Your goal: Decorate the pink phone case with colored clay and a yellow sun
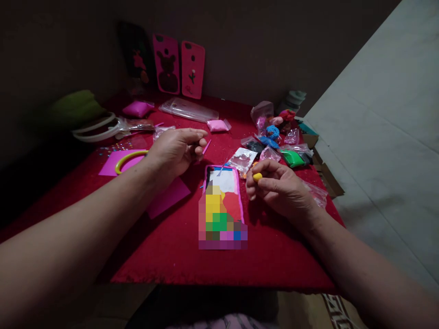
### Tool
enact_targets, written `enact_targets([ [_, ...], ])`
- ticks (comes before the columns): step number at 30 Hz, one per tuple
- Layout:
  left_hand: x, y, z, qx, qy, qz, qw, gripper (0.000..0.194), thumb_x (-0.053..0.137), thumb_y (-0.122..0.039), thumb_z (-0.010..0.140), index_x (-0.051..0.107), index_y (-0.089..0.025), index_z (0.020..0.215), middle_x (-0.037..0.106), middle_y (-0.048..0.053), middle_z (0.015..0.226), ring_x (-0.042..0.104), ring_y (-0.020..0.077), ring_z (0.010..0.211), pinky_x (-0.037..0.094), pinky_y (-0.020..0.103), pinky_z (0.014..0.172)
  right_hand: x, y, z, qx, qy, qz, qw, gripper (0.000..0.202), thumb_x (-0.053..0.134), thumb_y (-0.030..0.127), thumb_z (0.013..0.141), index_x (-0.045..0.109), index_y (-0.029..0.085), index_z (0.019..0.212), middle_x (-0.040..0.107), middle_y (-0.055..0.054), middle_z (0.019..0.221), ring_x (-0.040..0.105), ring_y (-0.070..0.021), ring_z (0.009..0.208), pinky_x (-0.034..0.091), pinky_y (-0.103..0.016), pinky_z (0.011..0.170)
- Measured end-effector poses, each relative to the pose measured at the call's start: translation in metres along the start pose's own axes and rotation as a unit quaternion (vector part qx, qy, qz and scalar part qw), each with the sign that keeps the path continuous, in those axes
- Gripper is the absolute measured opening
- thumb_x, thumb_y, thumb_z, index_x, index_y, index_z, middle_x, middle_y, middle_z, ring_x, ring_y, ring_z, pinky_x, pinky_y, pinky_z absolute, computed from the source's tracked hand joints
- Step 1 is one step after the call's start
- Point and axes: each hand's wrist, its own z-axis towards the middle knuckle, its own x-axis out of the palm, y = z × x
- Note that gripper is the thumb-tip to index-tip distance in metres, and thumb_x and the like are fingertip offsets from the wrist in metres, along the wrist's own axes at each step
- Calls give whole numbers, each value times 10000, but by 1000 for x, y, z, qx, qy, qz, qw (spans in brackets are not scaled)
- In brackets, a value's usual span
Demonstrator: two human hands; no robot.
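Note:
Between my hands a phone case point(222, 181) with a pink rim lies on the red cloth; white, yellow, red and green areas cover it, and its lower part is pixelated. My right hand point(279, 185), right of the case, pinches a small yellow lump of clay point(257, 177) between thumb and fingers. Above and left of the case, my left hand point(178, 151) is raised with curled fingers. A thin pink stick point(207, 146) shows at its fingertips; the grip on it is partly hidden.
Decorated phone cases point(167, 64) stand against the wall. Bags of coloured clay point(292, 158) lie at the right. White-handled scissors point(99, 130), a yellow ring point(125, 161) and pink sheets point(168, 197) are at the left. The red table point(164, 262) ends near me.

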Motion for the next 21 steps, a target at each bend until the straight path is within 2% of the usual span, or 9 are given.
enact_targets([
  [5,0,0,0,-1,2,1,1000,113,578,-9,710,626,-101,667,562,5,534,467,63,395,377,185,402,-2,-1,0,11,29,7,999,214,756,226,789,721,196,998,748,-37,875,712,-129,710,577,-255,678],
  [9,2,-1,-2,-8,-1,-2,1000,116,573,2,712,619,-96,670,549,2,523,454,58,390,369,181,399,-1,-1,0,15,44,13,999,220,730,270,819,722,195,1026,744,-29,851,708,-121,668,577,-240,640],
  [15,1,-1,-1,-17,2,-9,1000,119,570,-3,717,612,-104,671,535,0,513,448,56,392,367,176,401,2,-1,2,15,-9,17,1000,233,770,399,767,703,185,831,657,22,618,611,-100,499,515,-209,478],
  [21,1,-1,-2,-15,3,-6,1000,113,564,-4,722,610,-97,677,542,5,522,451,59,398,362,181,403,-2,-5,3,22,-10,26,999,370,737,527,764,663,181,656,589,23,498,542,-106,394,424,-200,343],
])
